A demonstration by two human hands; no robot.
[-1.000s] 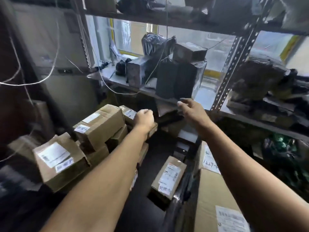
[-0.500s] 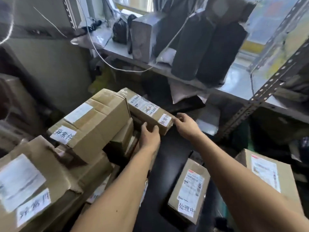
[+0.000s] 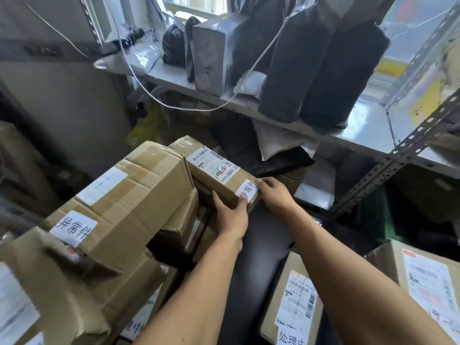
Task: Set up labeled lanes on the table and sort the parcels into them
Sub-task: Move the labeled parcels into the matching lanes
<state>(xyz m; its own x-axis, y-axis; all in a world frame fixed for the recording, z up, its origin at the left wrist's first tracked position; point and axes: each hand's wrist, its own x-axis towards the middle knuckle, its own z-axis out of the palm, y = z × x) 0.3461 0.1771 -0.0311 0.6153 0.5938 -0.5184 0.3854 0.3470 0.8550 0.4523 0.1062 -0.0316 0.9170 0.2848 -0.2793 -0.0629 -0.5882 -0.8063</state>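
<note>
A long cardboard parcel (image 3: 211, 168) with a shipping label and a small white handwritten tag (image 3: 247, 191) lies on top of a pile of boxes at centre. My left hand (image 3: 230, 215) grips the parcel's near end from below, fingers curled round its edge. My right hand (image 3: 272, 192) holds the near right corner, thumb and fingers pinching beside the white tag. A bigger tagged box (image 3: 129, 195) sits right next to it on the left.
More labelled parcels lie lower down: one (image 3: 296, 302) at bottom centre-right, one (image 3: 423, 282) at far right, several stacked at left (image 3: 62, 282). A metal shelf (image 3: 361, 135) with black-wrapped packages (image 3: 323, 70), a grey box (image 3: 214, 51) and a hanging white cable (image 3: 174, 105) runs just behind.
Both hands came down from the shelf onto the long parcel and took hold of its near end. The view dropped and moved closer to the pile.
</note>
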